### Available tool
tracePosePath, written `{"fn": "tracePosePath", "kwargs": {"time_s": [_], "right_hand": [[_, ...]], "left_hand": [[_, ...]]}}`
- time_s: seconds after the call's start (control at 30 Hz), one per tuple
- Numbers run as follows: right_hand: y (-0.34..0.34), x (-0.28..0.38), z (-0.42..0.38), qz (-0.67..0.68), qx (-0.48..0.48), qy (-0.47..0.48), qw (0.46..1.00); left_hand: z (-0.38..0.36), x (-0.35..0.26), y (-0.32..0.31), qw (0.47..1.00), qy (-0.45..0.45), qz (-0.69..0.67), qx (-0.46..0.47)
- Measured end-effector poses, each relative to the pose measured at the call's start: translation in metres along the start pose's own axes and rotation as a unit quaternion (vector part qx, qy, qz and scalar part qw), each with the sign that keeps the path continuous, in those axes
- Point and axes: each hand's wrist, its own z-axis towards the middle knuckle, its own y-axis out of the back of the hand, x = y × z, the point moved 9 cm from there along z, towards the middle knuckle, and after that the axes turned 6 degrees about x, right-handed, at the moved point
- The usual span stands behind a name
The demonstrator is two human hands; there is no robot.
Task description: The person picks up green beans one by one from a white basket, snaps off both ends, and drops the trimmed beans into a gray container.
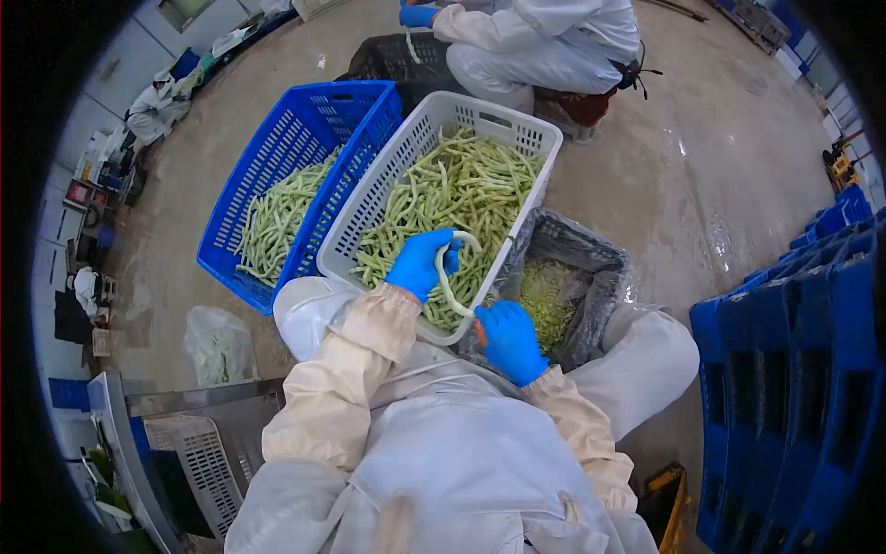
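My left hand (423,262), in a blue glove, is closed around a pale green bean (445,282) that curves over the white crate (341,242). The bean's lower end reaches my right hand (513,343), also blue-gloved, whose fingers are closed. A small orange-handled tool (481,333) shows at those fingers; its blade or tip is not clear. Many green beans (461,189) fill the white crate beneath my hands. Close to my right hand stands a bin lined with dark plastic (604,268), holding small green trimmings (546,300).
A blue crate (242,198) with more beans stands left of the white one. Ahead, a person in white (544,42) sits by a black crate (392,57). Stacked blue pallets (794,369) rise at right. A clear plastic bag (220,343) and metal frame (198,397) are at left.
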Motion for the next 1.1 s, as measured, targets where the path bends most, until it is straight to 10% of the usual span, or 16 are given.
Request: {"fn": "tracePosePath", "kwargs": {"time_s": [0.37,0.5,0.67,0.73,0.8,1.1], "right_hand": [[-0.002,-0.007,-0.004,0.075,-0.041,-0.026,0.996],[0.005,-0.1,-0.038,0.455,-0.265,-0.249,0.813],[0.001,-0.18,-0.111,0.533,-0.432,-0.427,0.589],[-0.011,-0.183,-0.111,0.492,-0.373,-0.433,0.657],[-0.013,-0.14,-0.057,0.352,-0.189,-0.269,0.876],[-0.031,-0.086,-0.023,0.46,-0.059,-0.237,0.854]], "left_hand": [[-0.014,0.036,-0.05,0.945,0.072,0.278,0.158],[-0.021,0.035,-0.039,0.94,0.059,0.283,0.181],[-0.028,0.027,0.002,0.968,0.055,0.199,0.144],[-0.029,0.03,0.012,0.987,0.112,-0.016,0.112],[-0.03,0.028,0.01,0.989,0.107,-0.021,0.098],[-0.04,0.033,-0.023,0.989,0.078,0.024,0.127]]}}
